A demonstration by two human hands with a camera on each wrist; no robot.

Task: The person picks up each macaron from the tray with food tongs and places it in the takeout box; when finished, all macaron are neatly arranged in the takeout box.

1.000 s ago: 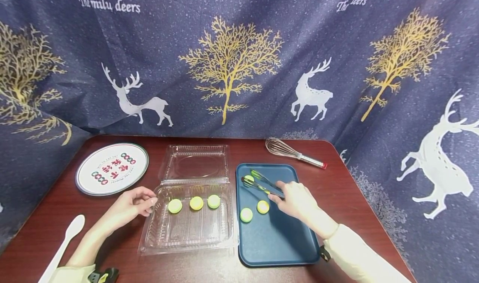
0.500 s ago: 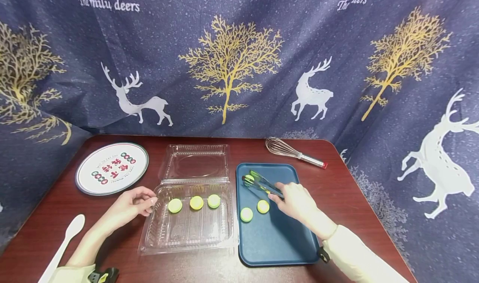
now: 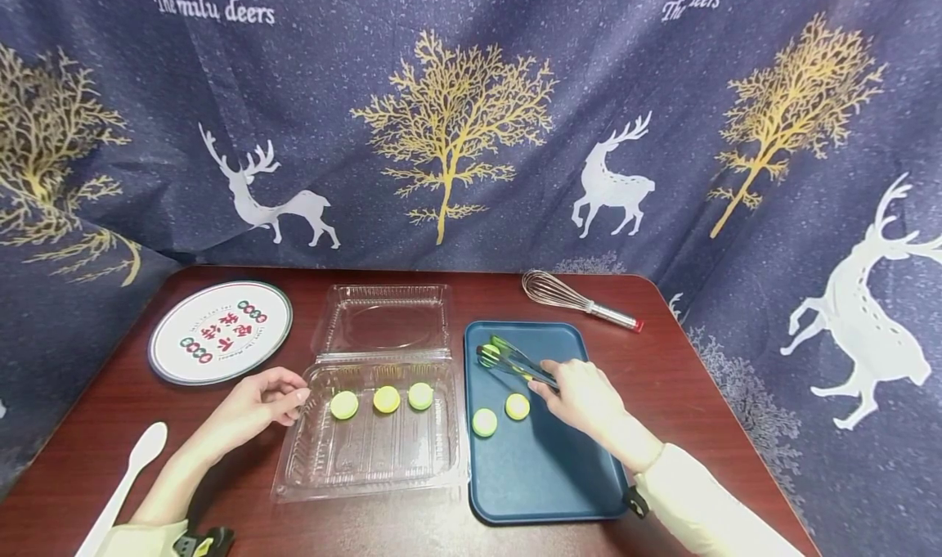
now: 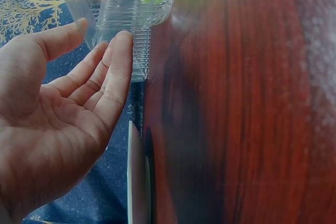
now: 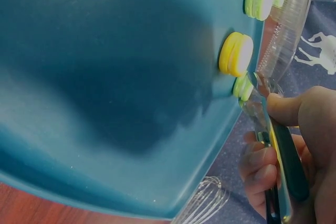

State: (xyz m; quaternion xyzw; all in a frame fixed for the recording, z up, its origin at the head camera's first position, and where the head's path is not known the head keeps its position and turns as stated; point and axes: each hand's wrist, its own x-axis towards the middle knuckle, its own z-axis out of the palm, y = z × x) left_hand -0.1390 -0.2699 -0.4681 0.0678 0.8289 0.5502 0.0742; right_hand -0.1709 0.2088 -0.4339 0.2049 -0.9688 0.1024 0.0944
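Observation:
In the head view my right hand (image 3: 581, 393) grips a pair of metal tongs (image 3: 518, 364) over the blue tray (image 3: 552, 475). Their tips lie on either side of a green macaron (image 3: 487, 356), partly hidden by them. A yellow macaron (image 3: 518, 406) and another green macaron (image 3: 484, 422) sit nearer on the tray; a bit of yellow shows behind the tongs. My left hand (image 4: 68, 93) pinches the left rim of the clear plastic container (image 3: 368, 467), thumb above and fingers below. Inside, a yellow macaron (image 3: 386, 399) stands between two greenish ones (image 3: 343, 405).
An oval white plate (image 3: 221, 334) lies at the back left, and a white spoon (image 3: 132, 467) by my left forearm. Beyond the tray rests a wire whisk (image 3: 581, 299). The container's lid (image 3: 386, 328) is folded back. A deer-print cloth (image 3: 486, 132) hangs behind the table.
The tongs' tips have drawn together around the green macaron during the first half second; since then they hold still. My left hand and the container have stayed put.

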